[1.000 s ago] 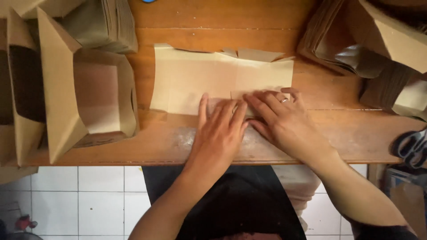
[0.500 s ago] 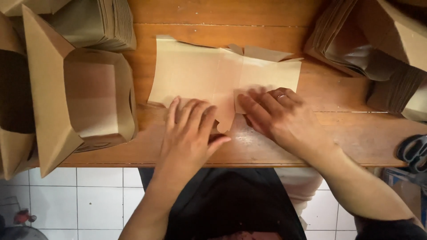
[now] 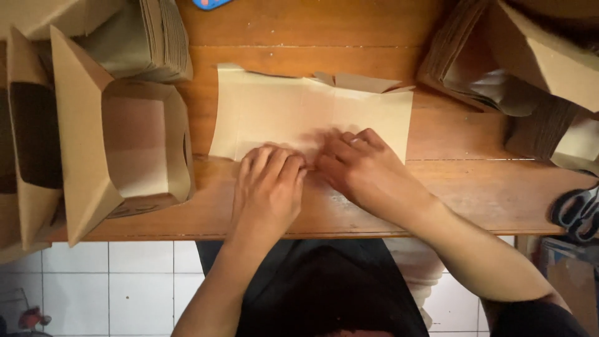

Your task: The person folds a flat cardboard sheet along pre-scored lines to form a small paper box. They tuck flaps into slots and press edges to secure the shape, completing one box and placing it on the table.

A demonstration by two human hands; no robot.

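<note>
I see both hands flat on the near edge of the cardboard sheet (image 3: pixel 312 115) lying lengthwise left-right across the worktop (image 3: pixel 474 193), left hand (image 3: pixel 269 187) and right hand (image 3: pixel 362 171) side by side, fingers together pressing it, not gripping.

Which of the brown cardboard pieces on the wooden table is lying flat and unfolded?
The pale flat cardboard sheet under both hands; the box on the left stands assembled and open.

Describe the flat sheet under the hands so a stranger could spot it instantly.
On the wooden table, midway between the stacks of brown card at either side, lies a pale cream flat box blank. Both the left hand and right hand press its near edge. Unlike the open folded box nearby, it lies unfolded.
</note>
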